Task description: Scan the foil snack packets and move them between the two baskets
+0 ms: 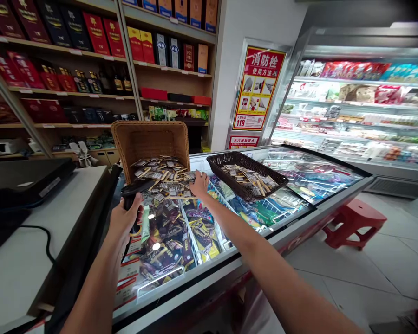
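Note:
My left hand (pixel 123 214) is wrapped round the handle of a black handheld barcode scanner (pixel 136 188), its head beside the spilled packets. My right hand (pixel 199 183) pinches a small clear packet (pixel 189 176) at the right edge of a loose pile of small packets (pixel 163 176). The pile spills out of a tan wicker basket (pixel 148 139) lying tipped on its side on the freezer's glass top. To the right of my right hand, a dark brown woven basket (pixel 280 180) stands upright with more such packets (pixel 252 178) in it.
Under the glass, the chest freezer (pixel 209 269) holds wrapped ice creams. A white counter (pixel 69 204) with a black device (pixel 24 181) flanks it on the left. On the right floor stands a red stool (pixel 357 218). Shelves of boxes and a lit refrigerated display (pixel 358 106) are behind.

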### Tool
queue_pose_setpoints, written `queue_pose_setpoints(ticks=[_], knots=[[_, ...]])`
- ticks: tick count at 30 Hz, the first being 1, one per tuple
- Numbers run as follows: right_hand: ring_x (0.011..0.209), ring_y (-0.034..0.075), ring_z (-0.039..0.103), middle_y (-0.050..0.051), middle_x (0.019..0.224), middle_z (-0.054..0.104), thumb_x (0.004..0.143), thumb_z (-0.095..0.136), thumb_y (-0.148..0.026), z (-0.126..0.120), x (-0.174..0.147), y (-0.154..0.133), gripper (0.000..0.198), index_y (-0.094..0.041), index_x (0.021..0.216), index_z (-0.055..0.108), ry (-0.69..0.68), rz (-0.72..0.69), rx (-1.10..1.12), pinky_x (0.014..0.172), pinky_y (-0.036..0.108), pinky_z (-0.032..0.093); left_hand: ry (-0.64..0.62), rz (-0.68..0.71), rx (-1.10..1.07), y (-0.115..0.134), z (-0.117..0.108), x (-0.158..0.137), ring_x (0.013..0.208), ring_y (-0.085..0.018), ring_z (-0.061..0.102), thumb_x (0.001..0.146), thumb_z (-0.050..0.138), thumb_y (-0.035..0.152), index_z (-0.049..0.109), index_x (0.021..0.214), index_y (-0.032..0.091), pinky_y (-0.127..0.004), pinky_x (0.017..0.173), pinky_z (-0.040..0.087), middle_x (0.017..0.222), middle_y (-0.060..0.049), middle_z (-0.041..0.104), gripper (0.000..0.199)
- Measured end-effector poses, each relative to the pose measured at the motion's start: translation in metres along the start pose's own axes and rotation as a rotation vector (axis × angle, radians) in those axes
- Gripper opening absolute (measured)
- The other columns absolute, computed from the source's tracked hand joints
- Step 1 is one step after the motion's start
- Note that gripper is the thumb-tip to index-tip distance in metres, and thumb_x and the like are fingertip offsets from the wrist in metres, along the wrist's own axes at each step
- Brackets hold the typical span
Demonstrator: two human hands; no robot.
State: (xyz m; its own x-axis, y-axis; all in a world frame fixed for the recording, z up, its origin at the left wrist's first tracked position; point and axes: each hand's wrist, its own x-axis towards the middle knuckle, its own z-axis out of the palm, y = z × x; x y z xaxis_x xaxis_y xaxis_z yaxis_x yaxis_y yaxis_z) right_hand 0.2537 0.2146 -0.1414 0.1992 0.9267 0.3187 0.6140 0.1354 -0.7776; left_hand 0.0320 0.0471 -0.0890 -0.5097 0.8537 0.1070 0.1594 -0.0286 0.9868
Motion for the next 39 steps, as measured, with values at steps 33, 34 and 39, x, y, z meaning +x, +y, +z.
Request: queue_pose_setpoints(ticks=[33,34,39], knots=[[0.087,0.017,0.073,-0.005,0.093,0.069,0.075,0.089,-0.032,-0.046,-0.035,0.012,0.065,-0.032,0.132,0.057,0.019,0.256,1.202,0.076,0.03,0.063,-0.263,0.073,0.128,0.001,0.016,-0.012,0.048,-0.013,0.051,0.062,0.087,0.079,0.064,0.076,0.021,-0.027,0.047,0.036,0.06,0.003,0.06,0.063],[0.088,0.017,0.072,-0.005,0.095,0.068,0.077,0.088,-0.035,-0.047,-0.035,0.013,0.064,-0.032,0.133,0.057,0.061,0.24,1.15,0.076,0.031,0.063,-0.276,0.085,0.149,0.001,0.015,-0.012,0.048,-0.014,0.051,0.063,0.086,0.079,0.064,0.076,0.022,-0.027,0.047,0.036,0.059,0.002,0.06,0.062],[0.094,0.022,0.071,-0.002,0.092,0.063,0.085,0.079,-0.038,-0.053,-0.036,0.012,0.056,-0.03,0.136,0.056,0.129,0.247,1.051,0.08,0.037,0.065,-0.324,0.094,0.217,0.001,0.013,-0.014,0.048,-0.014,0.051,0.063,0.086,0.077,0.062,0.075,0.022,-0.026,0.047,0.034,0.059,0.002,0.061,0.062]])
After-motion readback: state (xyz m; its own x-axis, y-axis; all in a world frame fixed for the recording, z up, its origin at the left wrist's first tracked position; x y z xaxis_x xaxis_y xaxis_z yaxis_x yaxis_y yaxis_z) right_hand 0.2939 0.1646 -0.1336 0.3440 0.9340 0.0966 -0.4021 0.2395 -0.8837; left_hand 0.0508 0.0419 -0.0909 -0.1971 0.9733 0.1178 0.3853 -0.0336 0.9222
